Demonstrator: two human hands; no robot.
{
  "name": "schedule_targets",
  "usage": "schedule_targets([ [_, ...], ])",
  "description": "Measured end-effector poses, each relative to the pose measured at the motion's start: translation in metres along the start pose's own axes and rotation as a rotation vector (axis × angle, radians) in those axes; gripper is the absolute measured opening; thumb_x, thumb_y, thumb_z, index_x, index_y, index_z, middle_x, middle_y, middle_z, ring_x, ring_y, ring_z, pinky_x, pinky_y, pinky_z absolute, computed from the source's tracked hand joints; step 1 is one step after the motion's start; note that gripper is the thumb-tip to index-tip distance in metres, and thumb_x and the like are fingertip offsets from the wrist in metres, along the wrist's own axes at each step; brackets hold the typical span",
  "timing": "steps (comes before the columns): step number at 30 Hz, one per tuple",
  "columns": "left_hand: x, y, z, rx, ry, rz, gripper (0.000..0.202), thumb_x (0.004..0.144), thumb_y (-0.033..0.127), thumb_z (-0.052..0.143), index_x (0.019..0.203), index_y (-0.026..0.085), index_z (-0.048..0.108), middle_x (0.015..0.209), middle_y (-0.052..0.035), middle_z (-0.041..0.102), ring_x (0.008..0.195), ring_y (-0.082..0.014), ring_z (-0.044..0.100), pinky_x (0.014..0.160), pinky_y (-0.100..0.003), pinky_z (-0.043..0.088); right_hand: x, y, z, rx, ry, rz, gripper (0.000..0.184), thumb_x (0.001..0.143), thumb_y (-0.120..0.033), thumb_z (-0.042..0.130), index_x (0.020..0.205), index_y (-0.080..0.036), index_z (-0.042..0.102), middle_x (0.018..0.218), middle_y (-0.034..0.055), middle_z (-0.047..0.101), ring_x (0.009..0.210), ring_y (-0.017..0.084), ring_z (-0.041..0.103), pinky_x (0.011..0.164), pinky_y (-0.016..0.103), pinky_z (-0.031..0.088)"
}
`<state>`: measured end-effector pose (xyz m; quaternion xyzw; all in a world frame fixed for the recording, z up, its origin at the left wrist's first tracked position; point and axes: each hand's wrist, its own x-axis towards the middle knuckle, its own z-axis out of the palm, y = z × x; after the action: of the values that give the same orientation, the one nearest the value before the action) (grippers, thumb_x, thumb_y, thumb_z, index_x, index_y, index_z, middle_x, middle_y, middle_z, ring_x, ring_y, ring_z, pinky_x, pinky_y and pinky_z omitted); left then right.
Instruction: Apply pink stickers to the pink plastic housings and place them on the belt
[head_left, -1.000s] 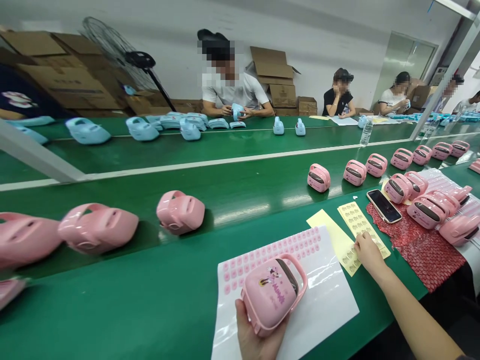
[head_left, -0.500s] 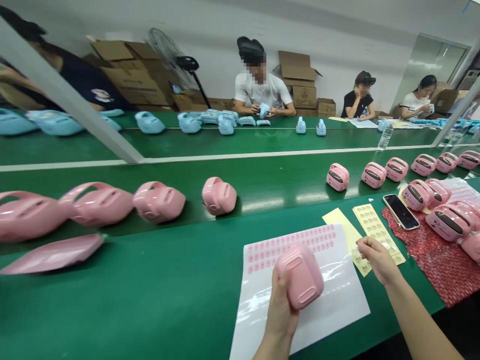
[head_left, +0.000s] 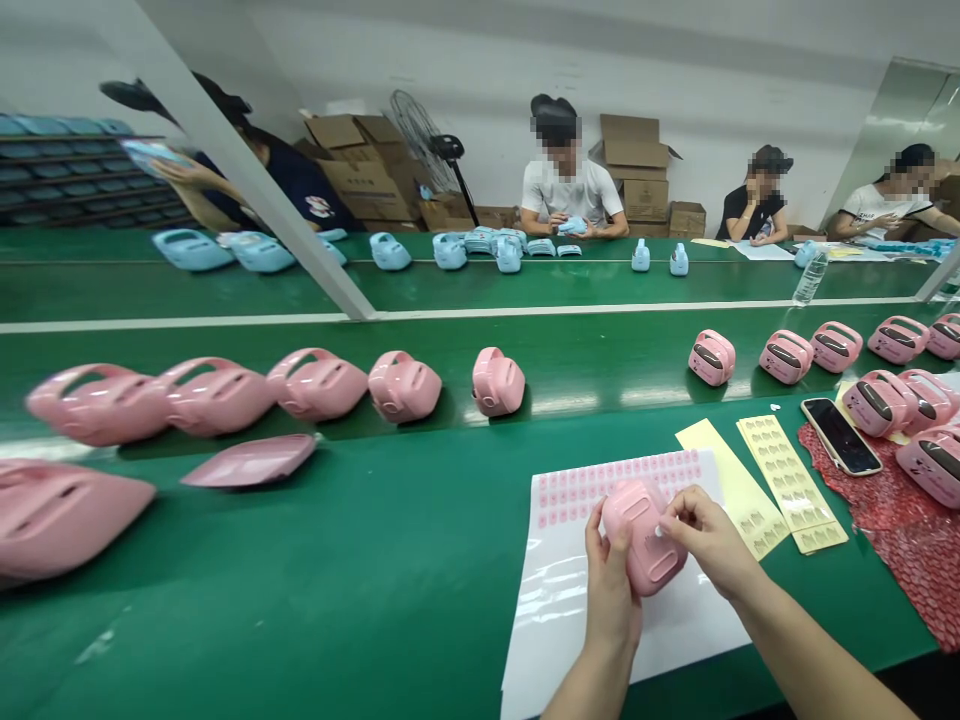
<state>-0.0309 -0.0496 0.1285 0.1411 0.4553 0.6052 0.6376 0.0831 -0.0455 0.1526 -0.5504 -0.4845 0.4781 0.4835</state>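
My left hand (head_left: 609, 585) grips a pink plastic toy case (head_left: 643, 535) from the left and holds it, underside up, over a white sticker sheet (head_left: 592, 600) with rows of small pink stickers. My right hand (head_left: 709, 535) is pinched, its fingertips pressing a small pale sticker onto the case's upturned face. Two yellow sticker sheets (head_left: 780, 480) lie just to the right on the green bench (head_left: 337, 590).
Several pink cases (head_left: 315, 385) ride the green belt at left, more (head_left: 784, 355) at right. A phone (head_left: 840, 435) lies on red wrap (head_left: 907, 520) beside further pink cases. Across the belt, other people handle blue cases (head_left: 450, 250); cardboard boxes and a fan stand behind.
My right hand left the yellow sheet and came onto the case. My left hand turned the case underside up and brought it nearer. My view swung left.
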Motion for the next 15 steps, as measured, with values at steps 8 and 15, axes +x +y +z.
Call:
schedule_targets([
  [8,-0.005,0.004,0.005,-0.005,0.016,-0.038,0.065,0.057,0.043,0.076,0.112,0.028,0.046,0.097,-0.0038,0.058,0.089,-0.0228,0.060,0.072,-0.032,0.051,-0.015,0.006,0.020,-0.258,0.154,-0.352,0.011,0.078,-0.026,0.053,0.068,-0.021,0.050,0.078,0.0032,0.043,0.068,0.017,0.047,0.060,0.031,0.044],
  [15,-0.001,0.015,-0.002,-0.014,0.055,-0.084,0.039,0.070,0.042,0.064,0.103,0.025,0.054,0.094,-0.0037,0.062,0.086,-0.0213,0.060,0.065,-0.028,0.051,0.027,0.016,-0.021,-0.174,0.405,-0.399,0.015,0.087,-0.031,0.039,0.094,-0.022,0.049,0.082,0.0039,0.052,0.077,0.018,0.051,0.070,0.033,0.044],
])
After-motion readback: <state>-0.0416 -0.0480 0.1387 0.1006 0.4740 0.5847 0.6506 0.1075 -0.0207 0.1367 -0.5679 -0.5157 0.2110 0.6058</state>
